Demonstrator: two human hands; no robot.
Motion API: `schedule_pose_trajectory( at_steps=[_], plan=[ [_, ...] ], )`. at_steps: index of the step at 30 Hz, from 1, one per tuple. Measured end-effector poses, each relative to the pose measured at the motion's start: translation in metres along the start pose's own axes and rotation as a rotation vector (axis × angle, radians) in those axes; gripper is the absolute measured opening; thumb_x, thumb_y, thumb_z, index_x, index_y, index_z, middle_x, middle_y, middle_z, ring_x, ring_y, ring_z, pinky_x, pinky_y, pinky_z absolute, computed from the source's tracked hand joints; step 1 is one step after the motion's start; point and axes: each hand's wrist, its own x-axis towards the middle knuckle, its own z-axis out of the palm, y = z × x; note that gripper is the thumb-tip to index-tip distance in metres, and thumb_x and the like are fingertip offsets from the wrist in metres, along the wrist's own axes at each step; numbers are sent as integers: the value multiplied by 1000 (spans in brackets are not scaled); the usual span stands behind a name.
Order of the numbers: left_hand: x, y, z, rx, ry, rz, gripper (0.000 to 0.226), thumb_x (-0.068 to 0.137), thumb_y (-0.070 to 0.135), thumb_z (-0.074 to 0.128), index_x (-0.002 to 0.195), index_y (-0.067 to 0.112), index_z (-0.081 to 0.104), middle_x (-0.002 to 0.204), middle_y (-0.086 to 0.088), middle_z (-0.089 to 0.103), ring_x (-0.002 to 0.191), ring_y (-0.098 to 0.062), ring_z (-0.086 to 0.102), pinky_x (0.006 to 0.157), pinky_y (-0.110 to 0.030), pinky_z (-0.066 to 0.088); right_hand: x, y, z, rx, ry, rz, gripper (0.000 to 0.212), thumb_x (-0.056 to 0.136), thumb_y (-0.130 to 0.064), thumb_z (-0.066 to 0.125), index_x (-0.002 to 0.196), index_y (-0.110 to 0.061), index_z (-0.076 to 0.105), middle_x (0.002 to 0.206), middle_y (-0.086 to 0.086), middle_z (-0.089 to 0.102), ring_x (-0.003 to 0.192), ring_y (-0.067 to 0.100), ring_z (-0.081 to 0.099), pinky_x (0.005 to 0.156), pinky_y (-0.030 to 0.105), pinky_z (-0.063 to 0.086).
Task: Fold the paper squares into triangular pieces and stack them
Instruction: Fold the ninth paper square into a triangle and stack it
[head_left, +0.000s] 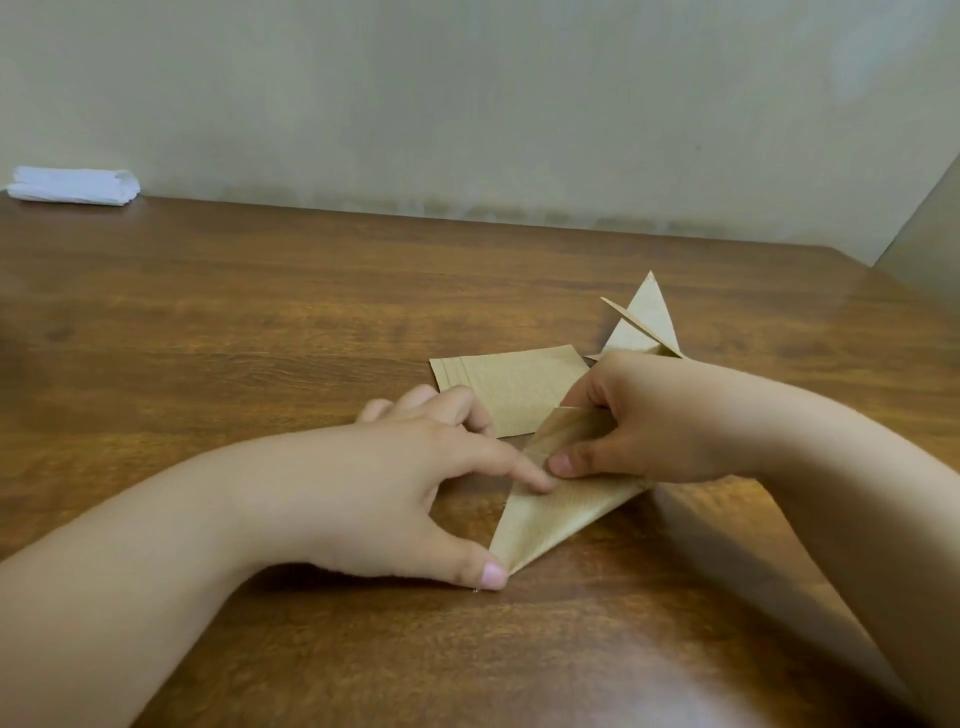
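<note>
Right hand (654, 421) pinches the folded paper triangle (545, 514) lying on the wooden table (234, 322); left hand (410, 483) presses it with forefinger and thumb. Flat square (509, 384) and finished triangles (644, 322) lie just behind

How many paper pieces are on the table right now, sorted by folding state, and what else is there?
Paper being folded in the hands: 1
Unfolded paper squares: 1 visible; more beneath cannot be told
Finished folded triangles: 2 apparent, partly hidden
White folded cloth: 1
Total: 5
</note>
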Motion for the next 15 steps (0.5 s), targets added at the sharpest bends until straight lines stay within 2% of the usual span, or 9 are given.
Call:
schedule_pose_trajectory(
  at_steps=[3, 5, 8, 10, 11, 13, 15],
  plan=[
    [-1, -2, -1, -1, -20, -7, 60, 72, 63, 63, 112, 82, 23, 111, 32, 21, 113, -5, 25, 97, -26, 29, -1, 0, 1, -11, 1, 3, 26, 82, -50, 65, 93, -28, 70, 83, -4, 72, 78, 12, 67, 77, 37, 56],
    [0, -2, -2, -7, -25, -15, 60, 71, 63, 65, 111, 82, 24, 110, 33, 21, 113, -5, 25, 96, -25, 28, -2, -2, 1, -18, 1, 10, 26, 82, -50, 64, 94, -28, 70, 83, -4, 72, 78, 13, 67, 77, 36, 56],
    [0, -3, -1, 0, -16, -24, 60, 68, 66, 65, 109, 83, 25, 109, 32, 20, 112, -7, 24, 95, -26, 27, -4, -5, 1, -35, 24, 16, 22, 82, -51, 64, 84, -29, 67, 72, -5, 68, 68, 11, 64, 60, 27, 49],
    [1, -4, -1, 19, -21, -25, 58, 68, 68, 63, 109, 83, 26, 109, 32, 18, 111, -7, 22, 93, -25, 25, -6, -8, 3, -78, 54, 33, 25, 83, -50, 63, 72, -29, 59, 60, -7, 57, 55, 6, 54, 48, 19, 38],
    [1, -4, -1, 25, -26, -24, 57, 68, 68, 62, 110, 83, 26, 109, 32, 18, 111, -7, 21, 92, -24, 23, -7, -10, 4, -108, 82, 48, 26, 83, -50, 63, 71, -28, 55, 61, -9, 52, 55, 5, 49, 48, 18, 34],
    [2, -5, -1, 32, -34, -19, 56, 69, 69, 61, 111, 82, 26, 110, 31, 17, 109, -6, 20, 90, -23, 22, -8, -11, 9, -166, 189, 77, 27, 81, -53, 62, 92, -29, 55, 81, -15, 50, 75, 4, 51, 64, 19, 34],
    [2, -5, -1, 35, -30, -10, 56, 68, 70, 60, 110, 82, 26, 110, 30, 17, 107, -4, 18, 86, -21, 23, -11, -9, 14, -199, 359, 101, 44, 79, -58, 60, 110, -31, 46, 102, -16, 44, 101, 8, 47, 83, 26, 28]
  ],
)
